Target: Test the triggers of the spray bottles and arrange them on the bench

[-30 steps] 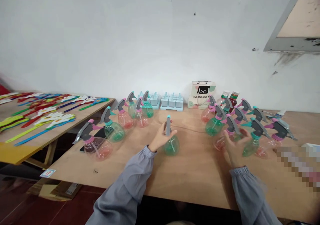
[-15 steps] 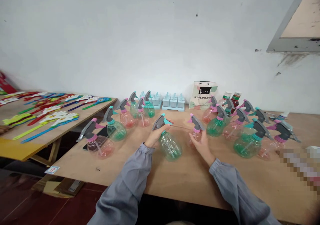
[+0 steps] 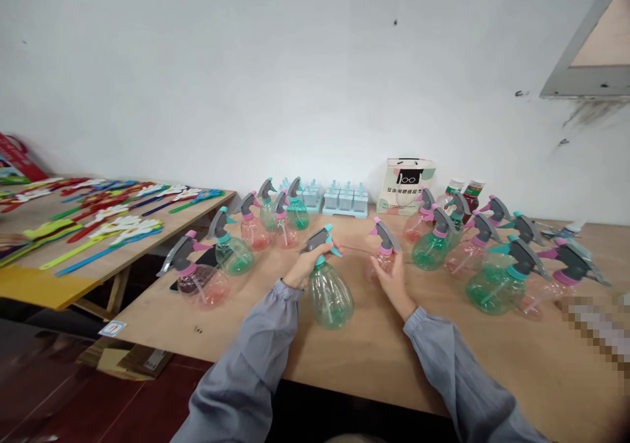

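Observation:
My left hand [image 3: 301, 270] is closed round the neck of a green spray bottle [image 3: 329, 295] with a grey and teal trigger head, held just above the wooden table [image 3: 374, 338] near its front. My right hand [image 3: 392, 277] grips a pink spray bottle [image 3: 382, 254] with a grey and pink trigger head, a little to the right. The two bottles stand apart, both upright.
Several green and pink spray bottles stand in a group at the left [image 3: 231, 253] and another at the right [image 3: 492, 279]. Pale blue moulds [image 3: 344, 200] and a paper bag [image 3: 406, 184] sit by the wall. A second table [image 3: 73, 253] at left holds coloured plastic clappers.
My left hand tilted the green bottle and brought it nearer me. My right hand left the group on the right, took a pink bottle and carried it to the middle.

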Available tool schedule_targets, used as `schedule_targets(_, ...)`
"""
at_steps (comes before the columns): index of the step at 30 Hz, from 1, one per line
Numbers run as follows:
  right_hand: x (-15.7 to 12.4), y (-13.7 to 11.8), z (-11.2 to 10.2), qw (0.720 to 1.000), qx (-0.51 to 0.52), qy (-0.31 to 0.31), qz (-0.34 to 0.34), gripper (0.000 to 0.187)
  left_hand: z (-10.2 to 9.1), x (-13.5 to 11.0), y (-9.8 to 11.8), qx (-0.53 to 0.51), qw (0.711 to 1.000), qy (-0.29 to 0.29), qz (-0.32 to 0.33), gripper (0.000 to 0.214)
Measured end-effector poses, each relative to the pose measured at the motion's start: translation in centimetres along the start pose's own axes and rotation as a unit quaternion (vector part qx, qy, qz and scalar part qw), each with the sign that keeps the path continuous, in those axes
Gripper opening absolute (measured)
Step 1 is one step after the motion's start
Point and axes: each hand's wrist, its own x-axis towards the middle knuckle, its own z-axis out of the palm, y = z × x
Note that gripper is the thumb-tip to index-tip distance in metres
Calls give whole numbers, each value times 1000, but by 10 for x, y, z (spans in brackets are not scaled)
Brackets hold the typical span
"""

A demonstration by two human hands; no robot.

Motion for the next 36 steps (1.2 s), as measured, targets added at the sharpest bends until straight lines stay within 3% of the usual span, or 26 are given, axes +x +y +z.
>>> schedule_targets(3, -4, 3, 0, 1000, -11, -6, -22, 52, -1, 3, 0, 20, 1000, 22, -1, 29)
schedule_targets(8, -10, 6, 1, 996, -40, -41, -62, 65, -4, 3, -1, 0, 1000, -11, -15, 34)
schedule_targets(14, -11, 9, 1, 996, -41, -55, -53, 66, -11, 5, 0, 18, 996, 85, -5, 41)
schedule_targets(20, -11, 12, 1, 996, -38, -61, -47, 67, -14, 5, 0, -7, 1000, 4, -30, 44)
schedule_targets(25, -10, 13, 1, 996, -32, -63, -48, 66, -13, 7, -2, 32, 999, 34, -11, 41)
schedule_targets(32, -10, 13, 2, 996, -32, -61, -51, 63, -10, 5, 0, 11, 1000, 3, -8, 40)
schedule_targets(36, -11, 11, 1, 996, -33, -59, -49, 65, -10, 4, -3, 51, 998, 42, 15, 36)
